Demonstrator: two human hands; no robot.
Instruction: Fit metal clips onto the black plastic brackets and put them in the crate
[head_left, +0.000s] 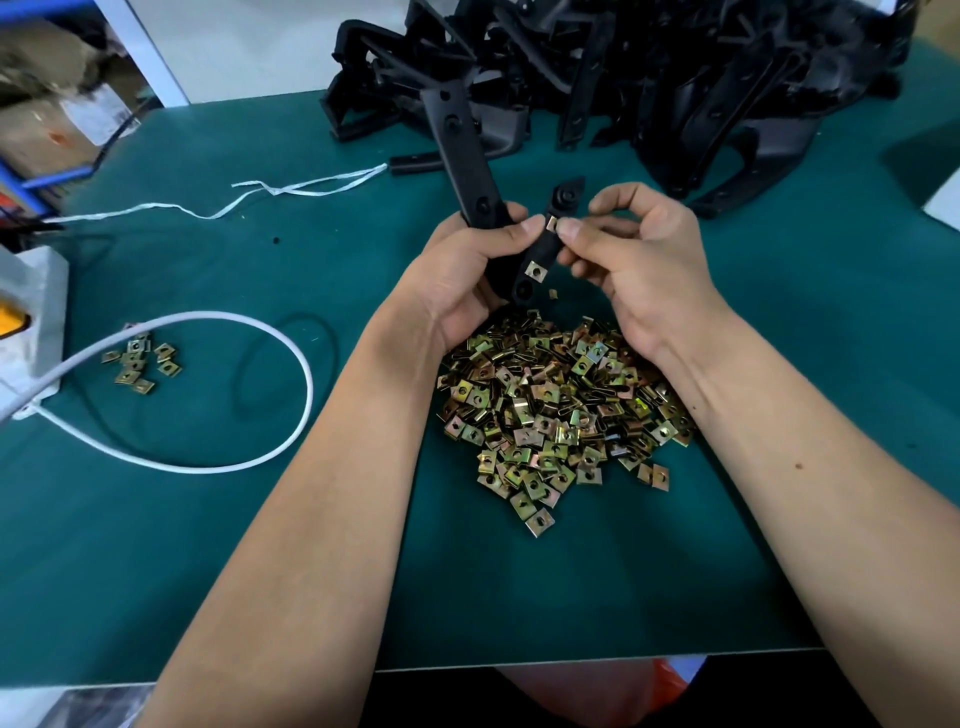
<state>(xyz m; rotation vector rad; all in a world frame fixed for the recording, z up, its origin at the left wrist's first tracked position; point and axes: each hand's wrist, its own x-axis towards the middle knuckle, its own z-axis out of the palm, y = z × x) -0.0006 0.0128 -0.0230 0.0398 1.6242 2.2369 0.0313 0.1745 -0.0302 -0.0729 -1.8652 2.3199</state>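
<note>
My left hand (470, 270) grips a long black plastic bracket (465, 156) that points up and away over the green table. A metal clip (533, 269) sits fitted on the bracket's lower arm. My right hand (636, 249) pinches a second metal clip (550, 224) against the bracket's arm, right beside my left thumb. A big heap of loose brass-coloured clips (556, 405) lies on the table just below both hands. A pile of black brackets (649, 78) fills the far side of the table. No crate is in view.
A white cable (291, 358) loops across the left of the green table (208, 545). A small group of clips (140, 364) lies by a white box (31, 322) at the left edge. White string (291, 189) trails near the back. Shelving with cartons (57, 119) stands far left.
</note>
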